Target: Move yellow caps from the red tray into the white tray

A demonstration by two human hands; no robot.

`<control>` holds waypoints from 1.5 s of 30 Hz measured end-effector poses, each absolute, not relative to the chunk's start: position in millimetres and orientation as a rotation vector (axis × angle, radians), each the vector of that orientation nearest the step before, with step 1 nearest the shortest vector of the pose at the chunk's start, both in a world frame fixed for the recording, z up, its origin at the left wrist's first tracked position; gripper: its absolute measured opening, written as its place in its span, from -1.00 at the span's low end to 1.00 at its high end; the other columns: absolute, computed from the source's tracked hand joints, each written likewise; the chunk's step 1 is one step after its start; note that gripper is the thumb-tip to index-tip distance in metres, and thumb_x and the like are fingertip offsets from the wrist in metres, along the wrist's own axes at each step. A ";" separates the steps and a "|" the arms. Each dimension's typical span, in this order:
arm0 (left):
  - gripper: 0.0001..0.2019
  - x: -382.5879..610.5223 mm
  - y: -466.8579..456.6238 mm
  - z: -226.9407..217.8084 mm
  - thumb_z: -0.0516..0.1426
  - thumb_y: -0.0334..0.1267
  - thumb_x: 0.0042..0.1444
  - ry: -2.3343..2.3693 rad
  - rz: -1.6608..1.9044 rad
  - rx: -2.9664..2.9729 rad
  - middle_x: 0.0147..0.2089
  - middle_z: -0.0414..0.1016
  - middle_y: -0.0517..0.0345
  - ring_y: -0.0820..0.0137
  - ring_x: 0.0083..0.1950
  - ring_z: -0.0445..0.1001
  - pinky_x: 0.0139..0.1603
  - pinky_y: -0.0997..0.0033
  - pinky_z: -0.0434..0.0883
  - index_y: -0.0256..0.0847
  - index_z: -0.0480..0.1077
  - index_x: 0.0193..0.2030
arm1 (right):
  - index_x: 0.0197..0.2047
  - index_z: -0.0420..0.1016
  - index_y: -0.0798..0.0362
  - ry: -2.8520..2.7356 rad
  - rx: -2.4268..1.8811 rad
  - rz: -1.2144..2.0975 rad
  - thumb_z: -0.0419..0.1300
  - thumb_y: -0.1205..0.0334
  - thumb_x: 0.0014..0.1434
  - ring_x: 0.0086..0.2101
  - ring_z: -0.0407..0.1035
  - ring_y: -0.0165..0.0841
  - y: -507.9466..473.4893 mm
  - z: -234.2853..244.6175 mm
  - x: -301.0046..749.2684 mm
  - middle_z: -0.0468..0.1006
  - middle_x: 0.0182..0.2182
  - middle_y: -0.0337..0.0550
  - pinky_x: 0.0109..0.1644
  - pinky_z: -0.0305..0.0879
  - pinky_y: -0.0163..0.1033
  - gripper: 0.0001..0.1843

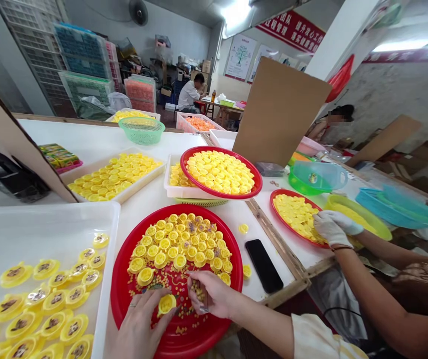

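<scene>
Your left hand (139,324) grips a yellow cap (167,304) above the red tray (118,289). Your right hand (214,294) pinches small yellow bits (198,291) between closed fingers (202,285).

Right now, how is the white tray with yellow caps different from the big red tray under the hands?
The white tray is rectangular, while the red tray is round. The yellow caps in the white tray lie spaced out, while those on the red tray crowd together among small yellow bits. The left hand and right hand are over the red tray, not the white tray. Both trays hold yellow caps.
</scene>
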State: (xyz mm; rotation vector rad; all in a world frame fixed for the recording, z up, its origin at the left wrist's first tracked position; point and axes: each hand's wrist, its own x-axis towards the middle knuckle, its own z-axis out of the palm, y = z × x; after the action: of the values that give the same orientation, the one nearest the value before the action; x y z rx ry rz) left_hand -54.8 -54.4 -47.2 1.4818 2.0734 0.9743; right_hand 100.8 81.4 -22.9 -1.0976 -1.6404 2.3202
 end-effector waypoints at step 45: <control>-0.76 -76.2 -61.2 21.0 0.10 -0.16 0.17 2.122 1.211 0.955 -0.07 0.53 0.05 0.24 -0.09 0.52 -0.05 0.21 0.44 -0.16 0.33 -0.04 | -0.05 0.38 0.07 -2.951 -0.293 -0.074 0.18 0.08 0.24 -0.23 0.33 -0.18 63.0 -27.0 56.0 0.50 -0.25 -0.08 -0.18 0.16 -0.10 -0.71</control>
State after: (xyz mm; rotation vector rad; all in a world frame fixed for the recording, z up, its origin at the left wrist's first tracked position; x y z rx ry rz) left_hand -76.2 -61.2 21.0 0.9551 2.1223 1.2106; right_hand 56.0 63.0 -27.0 -0.2925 -2.9509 -0.0741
